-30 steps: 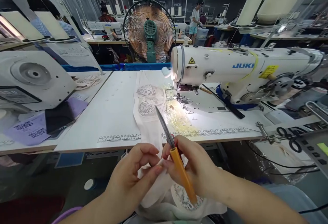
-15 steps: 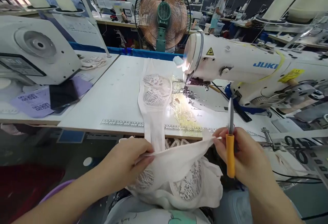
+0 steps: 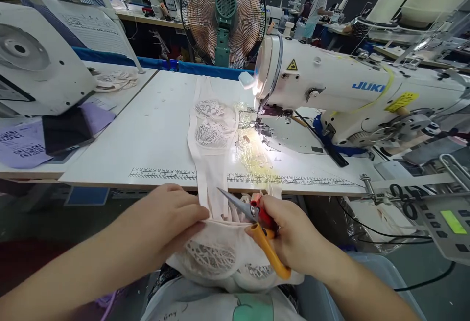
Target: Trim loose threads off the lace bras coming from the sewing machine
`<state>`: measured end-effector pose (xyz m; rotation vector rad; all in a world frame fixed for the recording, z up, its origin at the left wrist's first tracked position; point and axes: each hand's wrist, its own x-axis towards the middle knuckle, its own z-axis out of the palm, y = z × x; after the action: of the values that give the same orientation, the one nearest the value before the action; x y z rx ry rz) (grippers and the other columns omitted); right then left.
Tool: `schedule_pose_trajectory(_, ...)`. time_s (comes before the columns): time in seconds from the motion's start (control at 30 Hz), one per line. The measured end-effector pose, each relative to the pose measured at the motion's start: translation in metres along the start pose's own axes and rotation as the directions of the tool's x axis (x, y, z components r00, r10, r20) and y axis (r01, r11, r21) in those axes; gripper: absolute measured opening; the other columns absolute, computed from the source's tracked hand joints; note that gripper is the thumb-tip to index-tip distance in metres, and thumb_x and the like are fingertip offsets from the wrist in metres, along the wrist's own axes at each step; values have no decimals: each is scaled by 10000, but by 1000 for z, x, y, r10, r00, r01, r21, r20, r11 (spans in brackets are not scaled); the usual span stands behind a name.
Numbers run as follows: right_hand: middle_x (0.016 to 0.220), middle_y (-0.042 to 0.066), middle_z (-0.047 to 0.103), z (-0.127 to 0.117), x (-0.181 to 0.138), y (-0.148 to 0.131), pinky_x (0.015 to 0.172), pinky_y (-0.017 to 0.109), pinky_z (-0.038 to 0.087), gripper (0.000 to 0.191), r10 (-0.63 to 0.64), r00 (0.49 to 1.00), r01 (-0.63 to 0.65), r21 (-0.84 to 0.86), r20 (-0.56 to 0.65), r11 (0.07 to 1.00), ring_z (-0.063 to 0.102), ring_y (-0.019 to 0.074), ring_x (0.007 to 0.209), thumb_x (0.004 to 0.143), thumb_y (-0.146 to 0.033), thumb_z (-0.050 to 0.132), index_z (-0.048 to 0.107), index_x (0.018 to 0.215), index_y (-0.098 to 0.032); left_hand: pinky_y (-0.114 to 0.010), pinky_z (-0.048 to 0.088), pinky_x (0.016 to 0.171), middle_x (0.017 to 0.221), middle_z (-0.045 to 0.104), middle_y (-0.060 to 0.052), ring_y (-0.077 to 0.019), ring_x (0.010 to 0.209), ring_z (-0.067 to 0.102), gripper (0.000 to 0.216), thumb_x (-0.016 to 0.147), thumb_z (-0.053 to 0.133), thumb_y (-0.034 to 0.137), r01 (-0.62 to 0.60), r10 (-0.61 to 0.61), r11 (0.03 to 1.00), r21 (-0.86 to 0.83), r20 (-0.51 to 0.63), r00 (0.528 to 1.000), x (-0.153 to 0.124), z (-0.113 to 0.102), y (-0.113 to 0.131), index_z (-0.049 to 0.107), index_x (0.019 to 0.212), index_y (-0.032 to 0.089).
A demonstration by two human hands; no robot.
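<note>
My left hand (image 3: 167,218) pinches the top edge of a white lace garment (image 3: 220,257) bunched in my lap. My right hand (image 3: 290,235) grips orange-handled thread snips (image 3: 257,225), their blades pointing left just above that fabric edge, close to my left fingers. A long strip of the same white lace fabric (image 3: 211,135) runs from my lap up over the table edge toward the needle of the white JUKI sewing machine (image 3: 341,96).
The white sewing table (image 3: 161,140) carries a printed ruler along its front edge. A second machine (image 3: 33,66) and purple papers (image 3: 22,145) sit at the left. A standing fan (image 3: 222,15) is behind the table. Black scissors (image 3: 404,196) and a control panel (image 3: 450,223) sit at the right. People work far back.
My hands came together from a spread-out hold. The snips swung from upright at the right down to pointing left over the fabric edge, and the garment now lies bunched lower in my lap.
</note>
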<state>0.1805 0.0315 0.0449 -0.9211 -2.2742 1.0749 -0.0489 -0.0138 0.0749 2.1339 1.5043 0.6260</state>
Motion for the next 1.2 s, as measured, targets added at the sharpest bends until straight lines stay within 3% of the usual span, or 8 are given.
schedule_pose_trajectory(0.13, 619, -50, 428, -7, 0, 0, 466, 184, 311, 250, 45, 999, -46, 35, 9, 998, 356, 86, 521, 649, -68, 532, 329, 649, -213, -92, 399, 624, 735, 649, 75, -75, 675, 572, 181, 760, 503, 226, 135, -135, 991, -12, -13, 991, -13, -17, -19, 682, 784, 243)
schedule_pose_trajectory(0.23, 629, -36, 441, -8, -3, -3, 474, 195, 332, 185, 113, 992, -118, 80, 59, 990, 370, 96, 533, 677, -134, 543, 374, 657, -206, -77, 393, 524, 737, 664, 66, -68, 600, 560, 115, 717, 578, 263, 308, -325, 926, -217, -45, 945, -12, -18, -20, 672, 755, 209)
schedule_pose_trajectory(0.33, 625, -21, 455, -5, -10, -3, 491, 224, 353, 133, 230, 962, -240, 57, 145, 969, 395, 115, 554, 676, -207, 572, 440, 668, -193, -113, 444, 566, 754, 669, 16, -109, 664, 585, 87, 691, 639, 262, 251, -378, 831, -496, -172, 910, -6, -4, -13, 656, 752, 202)
schedule_pose_trajectory(0.47, 658, -8, 503, -6, -17, 4, 515, 237, 378, 145, 233, 947, -261, 109, 219, 959, 439, 125, 580, 657, -228, 621, 486, 684, -185, -154, 474, 531, 773, 594, 0, -113, 640, 590, 199, 757, 595, 211, 41, -310, 715, -698, -265, 913, 7, 24, 0, 574, 954, 233)
schedule_pose_trajectory(0.7, 819, 42, 603, -15, 1, 2, 581, 280, 429, 217, 121, 975, -28, 439, -184, 898, 525, 146, 669, 745, -291, 628, 428, 751, -208, -185, 476, 617, 810, 541, 12, -102, 673, 571, 386, 850, 434, 160, -218, 55, 860, -460, -342, 938, 29, 58, 21, 372, 1206, 298)
schedule_pose_trajectory(0.87, 706, 7, 569, -17, 13, 1, 530, 275, 405, 244, 71, 952, 73, 447, -297, 892, 491, 130, 594, 734, -296, 638, 406, 742, -219, -220, 475, 660, 822, 558, 12, -127, 719, 580, 317, 855, 406, 195, -187, 68, 846, -500, -247, 967, 39, 68, 28, 372, 1162, 269)
schedule_pose_trajectory(0.97, 687, -4, 554, -17, 15, 3, 555, 280, 400, 239, 63, 951, 85, 451, -303, 889, 463, 116, 568, 740, -258, 623, 389, 709, -217, -215, 451, 599, 783, 549, 11, -135, 687, 551, 167, 835, 448, 260, -38, -41, 811, -584, -122, 992, 45, 69, 30, 479, 996, 232)
schedule_pose_trajectory(1.2, 758, 12, 524, -30, 11, 19, 557, 265, 385, 314, 48, 988, 13, 390, -147, 921, 457, 136, 636, 738, -454, 615, 415, 793, -219, -194, 269, 431, 502, 341, 68, -87, 461, 317, 222, 758, 497, 320, 193, -137, 678, -709, 136, 981, 59, 59, 28, 486, 588, 178)
